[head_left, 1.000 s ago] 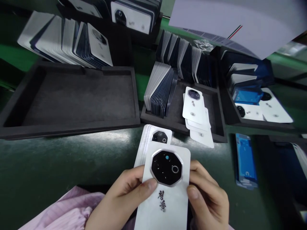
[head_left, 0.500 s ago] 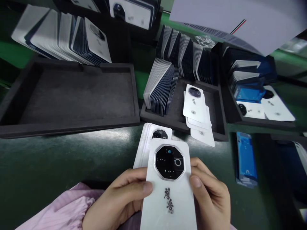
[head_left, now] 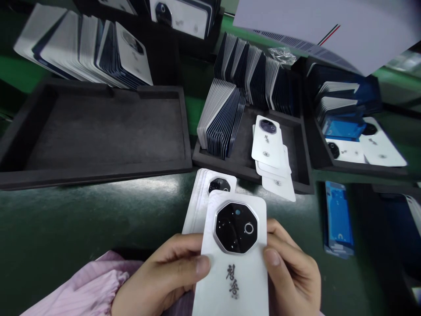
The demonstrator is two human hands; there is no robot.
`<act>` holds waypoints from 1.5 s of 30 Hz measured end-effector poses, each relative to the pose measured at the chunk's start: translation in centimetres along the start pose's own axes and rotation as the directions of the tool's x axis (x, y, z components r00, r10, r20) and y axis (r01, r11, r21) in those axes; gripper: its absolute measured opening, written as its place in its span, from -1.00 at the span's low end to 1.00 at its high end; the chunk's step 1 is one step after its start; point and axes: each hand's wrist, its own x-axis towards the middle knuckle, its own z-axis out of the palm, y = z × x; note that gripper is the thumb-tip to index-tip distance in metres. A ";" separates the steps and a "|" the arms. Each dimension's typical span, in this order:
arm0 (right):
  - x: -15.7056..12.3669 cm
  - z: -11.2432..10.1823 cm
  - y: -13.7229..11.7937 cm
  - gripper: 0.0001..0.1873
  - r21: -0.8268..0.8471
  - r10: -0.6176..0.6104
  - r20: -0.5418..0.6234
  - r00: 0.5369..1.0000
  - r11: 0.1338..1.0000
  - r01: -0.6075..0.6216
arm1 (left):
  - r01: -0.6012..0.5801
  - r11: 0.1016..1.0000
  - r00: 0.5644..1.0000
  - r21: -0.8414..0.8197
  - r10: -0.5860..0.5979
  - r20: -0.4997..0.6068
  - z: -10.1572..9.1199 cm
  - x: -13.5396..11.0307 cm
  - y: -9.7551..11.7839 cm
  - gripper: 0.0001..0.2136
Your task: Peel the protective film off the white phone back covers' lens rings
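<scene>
Gripping white phone back cover with black octagonal camera plate (head_left: 234, 263), left hand (head_left: 164, 276) and right hand (head_left: 292, 276) clamped on its side edges, above dark green counter's (head_left: 82, 219) near edge.

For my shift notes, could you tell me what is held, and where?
A white phone back cover, gripped at its side edges by left hand and right hand.

White phone back cover (head_left: 235, 281), black octagonal camera module (head_left: 236, 227), black calligraphy mark; dark grey foam tray (head_left: 98, 171); green table (head_left: 66, 219); pink striped sleeve (head_left: 82, 289).
</scene>
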 end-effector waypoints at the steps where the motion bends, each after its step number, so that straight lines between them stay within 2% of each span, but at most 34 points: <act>1: 0.0 0.0 0.0 -0.75 -0.009 -0.014 0.002 1.000 1.000 0.014 | -0.007 0.999 1.000 0.031 0.007 0.016 -0.1 0.0 0.0 -0.74; 5: 0.0 -0.1 -0.1 -0.75 -0.068 -0.038 -0.005 0.999 0.997 0.038 | -0.023 0.987 1.000 0.161 0.020 0.019 -0.3 0.0 -0.2 -0.73; 7: 0.0 0.0 -0.1 -0.76 -0.103 -0.045 -0.017 0.999 0.994 0.043 | -0.087 0.947 0.995 0.310 0.100 -0.028 -0.4 0.0 -0.5 -0.70; 10: -0.1 0.2 -0.2 -0.73 -0.149 -0.063 -0.030 0.998 0.987 0.058 | -0.210 0.759 0.955 0.617 0.294 -0.036 -0.5 0.0 -1.1 -0.63; 12: -0.1 0.4 -0.2 -0.73 -0.156 -0.076 -0.034 0.997 0.985 0.070 | -0.228 0.624 0.931 0.748 0.365 -0.021 -0.6 0.0 -1.4 -0.61; 14: -0.1 0.6 -0.2 -0.75 -0.153 -0.080 -0.041 0.996 0.986 0.073 | -0.219 0.557 0.919 0.801 0.394 -0.022 -0.7 -0.1 -1.5 -0.59; 16: -0.1 0.8 -0.2 -0.75 -0.155 -0.078 -0.050 0.996 0.985 0.069 | -0.208 0.536 0.921 0.818 0.390 -0.021 -0.8 -0.1 -1.6 -0.58; 19: 0.0 0.8 -0.4 -0.80 -0.151 -0.046 -0.041 0.998 0.988 0.039 | -0.188 0.551 0.937 0.813 0.348 -0.019 -0.7 -0.1 -1.5 -0.56; 24: 0.2 0.8 -0.7 -0.81 -0.110 -0.007 -0.047 0.999 0.994 0.002 | -0.141 0.694 0.949 0.706 0.298 -0.103 -0.3 0.2 -1.1 -0.59; 29: 0.0 1.2 -0.4 -0.88 -0.112 -0.004 -0.101 0.995 0.994 -0.007 | -0.195 0.769 0.951 0.608 0.301 -0.075 -0.3 0.4 -1.2 -0.67; 37: 0.3 1.1 -0.8 -0.80 -0.177 -0.095 -0.065 0.993 0.981 0.082 | -0.202 0.739 0.957 0.643 0.290 -0.032 0.1 0.6 -1.2 -0.57; 40: 0.4 0.8 -0.9 -0.78 -0.202 -0.114 -0.019 0.993 0.973 0.108 | -0.191 0.763 0.964 0.617 0.263 -0.028 0.4 0.7 -1.1 -0.54; 45: 0.2 0.7 -0.8 -0.80 -0.171 -0.143 -0.024 0.989 0.976 0.136 | -0.191 0.779 0.970 0.598 0.241 -0.005 0.5 0.6 -0.9 -0.56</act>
